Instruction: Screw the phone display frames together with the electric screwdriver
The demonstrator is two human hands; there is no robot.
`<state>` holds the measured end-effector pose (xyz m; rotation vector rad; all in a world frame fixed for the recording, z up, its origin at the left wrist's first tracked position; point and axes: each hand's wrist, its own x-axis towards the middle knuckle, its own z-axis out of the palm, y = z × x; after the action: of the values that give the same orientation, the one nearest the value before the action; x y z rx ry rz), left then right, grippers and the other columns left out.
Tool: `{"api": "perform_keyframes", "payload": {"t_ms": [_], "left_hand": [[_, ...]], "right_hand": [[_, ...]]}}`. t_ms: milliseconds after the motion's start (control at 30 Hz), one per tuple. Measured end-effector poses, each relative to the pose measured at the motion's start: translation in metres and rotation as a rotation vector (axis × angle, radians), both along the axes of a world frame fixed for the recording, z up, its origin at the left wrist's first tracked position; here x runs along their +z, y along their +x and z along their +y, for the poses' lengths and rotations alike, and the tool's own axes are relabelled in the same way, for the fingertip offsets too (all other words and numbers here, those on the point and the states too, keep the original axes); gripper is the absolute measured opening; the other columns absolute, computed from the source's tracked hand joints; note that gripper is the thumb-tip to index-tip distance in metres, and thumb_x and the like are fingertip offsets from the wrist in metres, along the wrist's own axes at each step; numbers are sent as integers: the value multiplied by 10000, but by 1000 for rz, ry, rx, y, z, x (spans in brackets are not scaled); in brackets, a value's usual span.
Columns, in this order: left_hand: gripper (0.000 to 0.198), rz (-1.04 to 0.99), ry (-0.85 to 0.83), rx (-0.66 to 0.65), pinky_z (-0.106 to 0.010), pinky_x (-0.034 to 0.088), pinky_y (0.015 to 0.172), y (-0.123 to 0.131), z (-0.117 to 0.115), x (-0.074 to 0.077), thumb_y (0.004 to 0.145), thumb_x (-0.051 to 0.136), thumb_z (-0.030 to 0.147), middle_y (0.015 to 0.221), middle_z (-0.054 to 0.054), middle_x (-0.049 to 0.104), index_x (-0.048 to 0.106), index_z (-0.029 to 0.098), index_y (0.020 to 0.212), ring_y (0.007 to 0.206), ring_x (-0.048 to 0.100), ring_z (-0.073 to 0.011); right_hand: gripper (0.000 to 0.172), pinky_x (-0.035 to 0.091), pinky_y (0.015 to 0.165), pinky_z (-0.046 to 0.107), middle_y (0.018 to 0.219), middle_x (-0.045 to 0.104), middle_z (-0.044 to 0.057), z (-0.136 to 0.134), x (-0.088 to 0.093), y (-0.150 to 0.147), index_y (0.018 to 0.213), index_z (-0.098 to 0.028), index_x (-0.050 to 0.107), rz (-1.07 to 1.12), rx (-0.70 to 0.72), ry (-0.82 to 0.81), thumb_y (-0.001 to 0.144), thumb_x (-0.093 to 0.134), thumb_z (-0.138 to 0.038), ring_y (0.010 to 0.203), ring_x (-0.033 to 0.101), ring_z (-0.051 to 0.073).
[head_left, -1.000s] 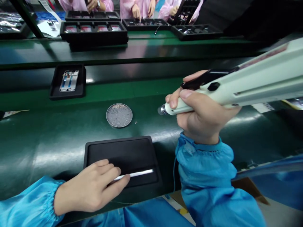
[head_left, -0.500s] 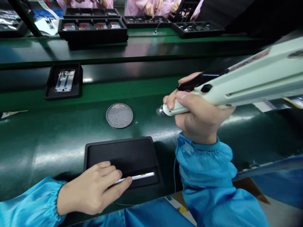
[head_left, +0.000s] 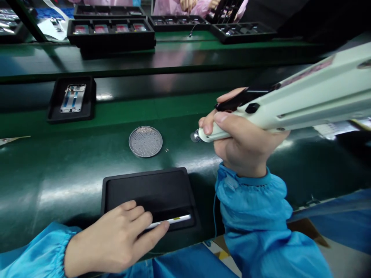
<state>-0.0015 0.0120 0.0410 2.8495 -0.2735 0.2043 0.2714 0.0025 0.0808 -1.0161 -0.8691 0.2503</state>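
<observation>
My left hand (head_left: 121, 231) is closed on a slim phone (head_left: 179, 219), seen nearly edge-on, its silver side and a small yellow patch showing. It is at the front of a shallow black tray (head_left: 124, 181); most of its faces are hidden. In my right hand (head_left: 243, 143) is a pale green electric screwdriver (head_left: 313, 92), fingers wrapped round its front end. The tip (head_left: 195, 136) points left, above the green surface. Between the hands and farther back lies a round perforated dish (head_left: 145, 142) with tiny screws. A few loose screws (head_left: 167, 150) lie beside it.
A black tray (head_left: 92, 96) holding a phone frame (head_left: 73, 98) stands at the left on the green belt. Compartmented black trays (head_left: 113, 39) line the far side, where people in pink sleeves work. A blue-clad lap (head_left: 185, 262) is below the near edge.
My left hand and the phone have shifted slightly right and down. The tray with the phone frame has slid a little left. My right hand and the screwdriver stay nearly still.
</observation>
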Motion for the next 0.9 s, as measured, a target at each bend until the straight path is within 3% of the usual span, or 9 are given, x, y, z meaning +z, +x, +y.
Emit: {"api": "perform_keyframes", "payload": {"t_ms": [567, 900], "left_hand": [[491, 86, 8, -11, -405, 519, 633, 2, -1, 6, 893, 403, 15, 871, -106, 612, 505, 60, 1371, 734, 607, -253], [547, 172, 71, -33, -379, 482, 599, 18, -3, 13, 907, 401, 40, 840, -78, 588, 404, 42, 1454, 660, 546, -220]], "right_hand": [[154, 505, 498, 341, 554, 536, -77, 0, -7, 3, 788, -199, 663, -19, 10, -17, 664, 650, -109, 443, 554, 110], [194, 505, 479, 322, 648, 584, -67, 0, -9, 2, 783, -229, 638, -37, 10, -2, 671, 621, -72, 448, 542, 88]]}}
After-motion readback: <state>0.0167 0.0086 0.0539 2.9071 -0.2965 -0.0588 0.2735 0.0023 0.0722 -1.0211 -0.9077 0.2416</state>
